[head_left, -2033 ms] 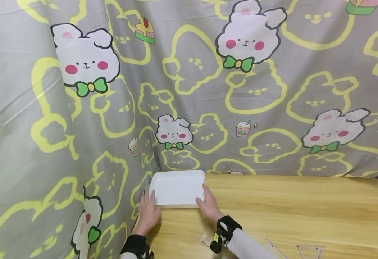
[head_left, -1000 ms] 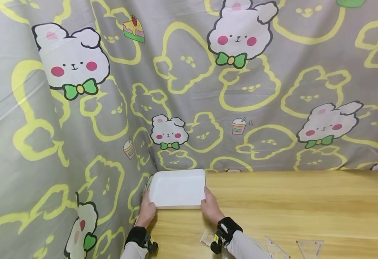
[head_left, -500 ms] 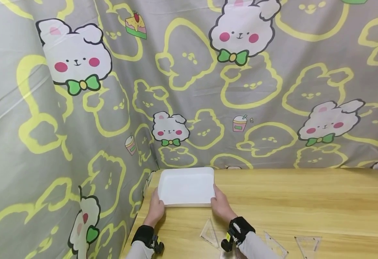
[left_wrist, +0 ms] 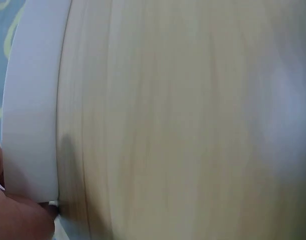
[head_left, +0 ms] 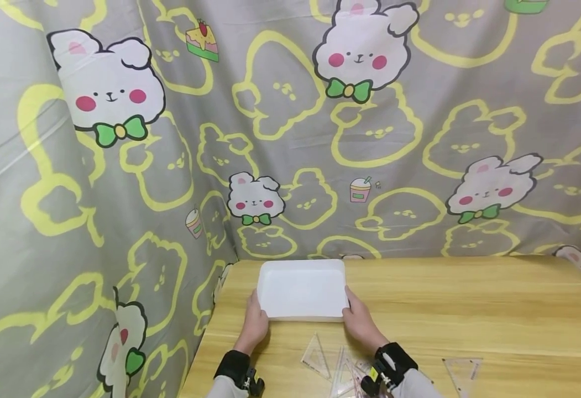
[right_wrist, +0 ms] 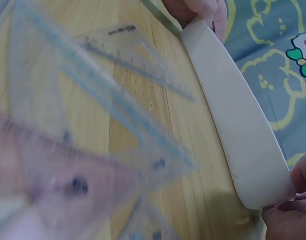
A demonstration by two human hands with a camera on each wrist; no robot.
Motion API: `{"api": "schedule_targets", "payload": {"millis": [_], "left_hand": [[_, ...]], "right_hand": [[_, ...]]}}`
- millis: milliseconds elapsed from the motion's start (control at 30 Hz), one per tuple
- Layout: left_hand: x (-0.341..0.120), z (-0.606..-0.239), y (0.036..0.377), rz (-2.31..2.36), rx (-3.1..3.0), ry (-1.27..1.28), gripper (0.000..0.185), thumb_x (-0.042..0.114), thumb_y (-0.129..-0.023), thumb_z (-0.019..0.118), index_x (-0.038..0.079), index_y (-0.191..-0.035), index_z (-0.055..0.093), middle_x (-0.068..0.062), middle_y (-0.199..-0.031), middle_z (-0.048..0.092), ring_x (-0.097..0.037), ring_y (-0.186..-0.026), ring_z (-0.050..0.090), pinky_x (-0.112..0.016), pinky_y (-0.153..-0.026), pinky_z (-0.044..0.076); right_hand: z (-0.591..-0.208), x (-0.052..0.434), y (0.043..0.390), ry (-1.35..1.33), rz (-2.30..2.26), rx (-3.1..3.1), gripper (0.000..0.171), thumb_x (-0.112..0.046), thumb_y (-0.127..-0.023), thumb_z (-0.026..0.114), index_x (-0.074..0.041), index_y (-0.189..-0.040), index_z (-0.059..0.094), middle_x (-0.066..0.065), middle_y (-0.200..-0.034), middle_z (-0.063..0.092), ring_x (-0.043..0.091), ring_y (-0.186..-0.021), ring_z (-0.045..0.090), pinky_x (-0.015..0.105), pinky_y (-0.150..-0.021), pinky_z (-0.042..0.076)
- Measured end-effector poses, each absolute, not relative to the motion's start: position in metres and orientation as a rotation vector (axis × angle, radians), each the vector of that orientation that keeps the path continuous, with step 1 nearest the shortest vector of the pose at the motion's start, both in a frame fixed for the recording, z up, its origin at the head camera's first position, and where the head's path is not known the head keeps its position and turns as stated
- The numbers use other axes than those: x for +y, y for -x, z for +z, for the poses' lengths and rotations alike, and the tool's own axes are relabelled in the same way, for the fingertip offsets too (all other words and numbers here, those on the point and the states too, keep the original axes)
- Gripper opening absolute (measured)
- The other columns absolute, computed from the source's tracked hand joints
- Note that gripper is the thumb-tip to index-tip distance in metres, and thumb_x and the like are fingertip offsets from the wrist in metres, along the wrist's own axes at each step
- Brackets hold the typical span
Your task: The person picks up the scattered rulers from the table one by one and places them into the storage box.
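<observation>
Appears to be at the handling stage, probably midway through positioning a white tray [head_left: 302, 292] on the desk [head_left: 429, 315]. Grasped from both short sides, with left hand [head_left: 256, 321] curled round the near left corner and right hand [head_left: 361, 321] curled round the near right one, thumbs toward the near edge, fingers along the side walls. Sits toward the far left part of the desk, close in front of the patterned curtain [head_left: 290, 138]. Cannot tell whether resting fully on the wood or raised a little, nor whether touching the cloth.

Calls next, by judgement, for an equal hold at both ends, a level carry or push, and a gentle release once squarely placed. Worth minding the clear triangle ruler [head_left: 315, 363] just in front of the near edge, and the overlapping rulers [head_left: 344, 377] beside the right wrist; easy to catch with a sleeve or strap.

Looks shallow and oblong, long sides running left to right, with rounded corners, low walls and a plain, smooth inner floor. Shows a few tiny dark marks low on the outer wall in the right wrist view. Seems stiff and probably light, so likely easy to steer.
</observation>
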State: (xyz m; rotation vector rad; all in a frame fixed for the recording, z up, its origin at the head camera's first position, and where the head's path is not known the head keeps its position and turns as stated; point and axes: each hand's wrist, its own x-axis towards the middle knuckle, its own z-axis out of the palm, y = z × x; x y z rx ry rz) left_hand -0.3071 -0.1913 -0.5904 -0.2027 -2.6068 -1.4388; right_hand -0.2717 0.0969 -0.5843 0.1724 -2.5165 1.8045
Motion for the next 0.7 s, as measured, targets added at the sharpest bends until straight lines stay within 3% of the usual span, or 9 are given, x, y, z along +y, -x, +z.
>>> {"api": "schedule_targets", "payload": {"millis": [233, 500, 700], "left_hand": [[-0.168, -0.589, 0.297, -1.283, -2.694, 0.095, 0.061, -0.009, -0.101, 0.034, -0.009, -0.161, 0.020, -0.031, -0.161, 0.028, -0.046, -0.151, 0.026, -0.067, -0.120, 0.020], [-0.139, -0.592, 0.285, -1.166, -2.617, 0.109, 0.060, -0.010, -0.094, 0.038, -0.014, -0.153, 0.031, -0.036, -0.147, 0.041, -0.052, -0.136, 0.037, -0.072, -0.106, 0.028], [-0.122, -0.592, 0.284, -1.183, -2.635, 0.095, 0.061, -0.011, -0.094, 0.039, -0.014, -0.154, 0.029, -0.035, -0.150, 0.039, -0.052, -0.138, 0.036, -0.071, -0.108, 0.027]], "right_hand": [[-0.580, 0.117, 0.264, -0.130, 1.788, -2.544, 0.064, 0.010, -0.098, 0.038, 0.018, -0.158, 0.014, 0.037, -0.165, 0.017, 0.049, -0.154, 0.017, 0.059, -0.123, 0.017], [-0.582, 0.144, 0.256, -0.095, 1.781, -2.602, 0.065, 0.010, -0.099, 0.037, 0.017, -0.158, 0.011, 0.036, -0.166, 0.013, 0.048, -0.155, 0.014, 0.058, -0.124, 0.015], [-0.579, 0.160, 0.249, -0.055, 1.784, -2.626, 0.065, 0.007, -0.101, 0.036, 0.015, -0.159, 0.010, 0.034, -0.168, 0.011, 0.049, -0.156, 0.011, 0.058, -0.124, 0.013]]}}
